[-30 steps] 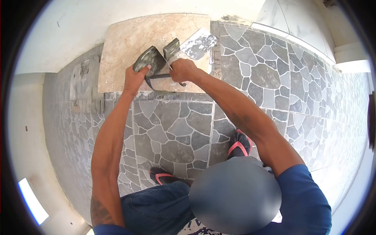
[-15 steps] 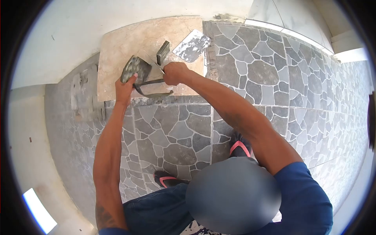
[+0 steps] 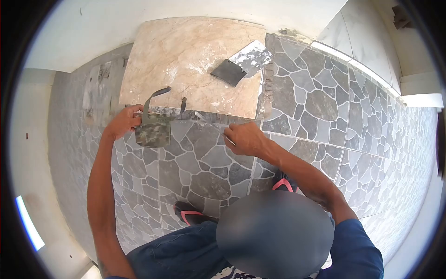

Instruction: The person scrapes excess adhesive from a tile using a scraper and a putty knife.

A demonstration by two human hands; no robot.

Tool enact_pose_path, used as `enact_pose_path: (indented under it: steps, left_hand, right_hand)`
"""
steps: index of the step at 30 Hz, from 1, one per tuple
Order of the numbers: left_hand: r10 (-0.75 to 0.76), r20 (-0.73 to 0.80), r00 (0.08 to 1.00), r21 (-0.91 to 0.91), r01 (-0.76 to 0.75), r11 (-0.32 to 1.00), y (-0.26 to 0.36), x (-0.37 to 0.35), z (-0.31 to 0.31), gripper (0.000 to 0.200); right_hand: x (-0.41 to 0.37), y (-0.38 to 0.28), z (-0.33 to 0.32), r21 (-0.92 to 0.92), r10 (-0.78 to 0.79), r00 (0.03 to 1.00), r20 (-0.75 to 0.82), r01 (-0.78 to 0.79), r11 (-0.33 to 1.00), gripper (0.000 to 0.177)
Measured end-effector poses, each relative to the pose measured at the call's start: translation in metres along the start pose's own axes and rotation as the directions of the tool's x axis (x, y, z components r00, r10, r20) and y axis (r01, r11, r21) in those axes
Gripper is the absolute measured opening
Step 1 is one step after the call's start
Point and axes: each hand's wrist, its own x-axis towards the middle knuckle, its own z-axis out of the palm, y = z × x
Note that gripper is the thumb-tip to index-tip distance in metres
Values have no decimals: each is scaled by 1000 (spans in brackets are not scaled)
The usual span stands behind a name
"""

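Observation:
My left hand (image 3: 124, 122) is closed on the edge of a camouflage fabric pouch (image 3: 154, 131), which hangs just off the front edge of a beige marbled slab (image 3: 186, 42). From the pouch a fabric strap (image 3: 150, 100) curls up over the slab. A second narrow strap end (image 3: 184, 104) stands near the slab's front edge. My right hand (image 3: 246, 138) is wrapped round a thin metal tool (image 3: 213, 123), its light tip pointing left toward the pouch. Its exact kind I cannot tell. On the slab, a dark square piece (image 3: 228, 72) overlaps a white-and-grey speckled plate (image 3: 253, 56).
Stone-patterned tiles (image 3: 209, 179) cover the floor around the slab, with rough, mortar-marked strips along its edges. A pale wall (image 3: 102, 32) rises behind. My feet, in dark sandals with pink straps (image 3: 190, 217), are below the hands.
The pouch has moved with my left hand down and left, off the slab. My right hand has moved down and right with the tool. The dark piece now lies beside the speckled plate.

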Motion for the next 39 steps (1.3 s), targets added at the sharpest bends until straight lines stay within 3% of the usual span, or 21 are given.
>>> enact_pose_path:
  steps: [3, 5, 9, 11, 13, 15, 17, 20, 23, 26, 27, 28, 31, 34, 37, 39]
  left_hand:
    - [-23, 50, 998, -61, 26, 998, -8, 4, 11, 33]
    - [-20, 145, 989, 111, 4, 994, 10, 5, 26, 30]
    - [-45, 293, 955, 473, -104, 875, 0, 26, 40, 28]
    - [53, 228, 972, 488, -162, 858, -9, 37, 44, 28]
    - [152, 168, 974, 509, -218, 833, -15, 46, 48, 30]
    - [263, 104, 959, 539, -277, 796, -14, 53, 49, 31]
    - [286, 80, 955, 530, -284, 799, 0, 47, 55, 32]
    - [280, 88, 956, 491, -286, 823, 17, 37, 63, 33]
    - [279, 111, 954, 485, -297, 823, 25, 31, 68, 34]
    - [311, 144, 940, 522, -339, 783, 20, 38, 74, 35]
    - [328, 161, 931, 537, -361, 763, 18, 43, 76, 35]
    - [317, 162, 934, 533, -353, 769, 20, 43, 76, 35]
    - [316, 182, 931, 485, -365, 795, 33, 37, 79, 34]
    - [324, 194, 926, 474, -378, 796, 30, 40, 88, 33]
    - [328, 233, 915, 501, -402, 766, 26, 45, 100, 31]
    - [319, 266, 910, 450, -410, 793, 32, 44, 108, 33]
  right_hand:
    - [-28, -2, 18, -39, 43, 990, 134, -38, 998, 28]
    - [-37, 10, 38, -65, 75, 975, 209, -62, 996, 30]
    - [-38, 8, 4, -205, 116, 901, 418, -31, 978, 38]
    - [-22, 5, -39, -171, 80, 890, 449, -2, 985, 43]
    - [11, 8, -73, -20, 109, 987, 117, -108, 994, 43]
    - [56, 27, -82, -65, 268, 946, -181, -284, 957, 44]
    - [91, 62, -71, -328, 155, 936, -317, -262, 907, 46]
    - [115, 70, -67, -342, 196, 956, -216, -262, 902, 54]
    - [115, 55, -79, -257, 284, 933, -219, -336, 906, 65]
    - [103, 55, -97, 110, 415, 909, 20, -415, 903, 54]
    - [96, 56, -108, 226, 442, 891, 103, -454, 862, 52]
    - [74, 47, -123, 366, 504, 862, 61, -489, 792, 45]
    - [12, 110, -134, 727, 564, 820, 98, -446, 522, 47]
    - [-58, 192, -152, 693, 692, 715, 99, -549, 468, 47]
    - [-114, 259, -173, 140, 649, 755, -91, -636, 759, 41]
    - [-134, 282, -179, -39, 675, 717, -171, -690, 723, 35]
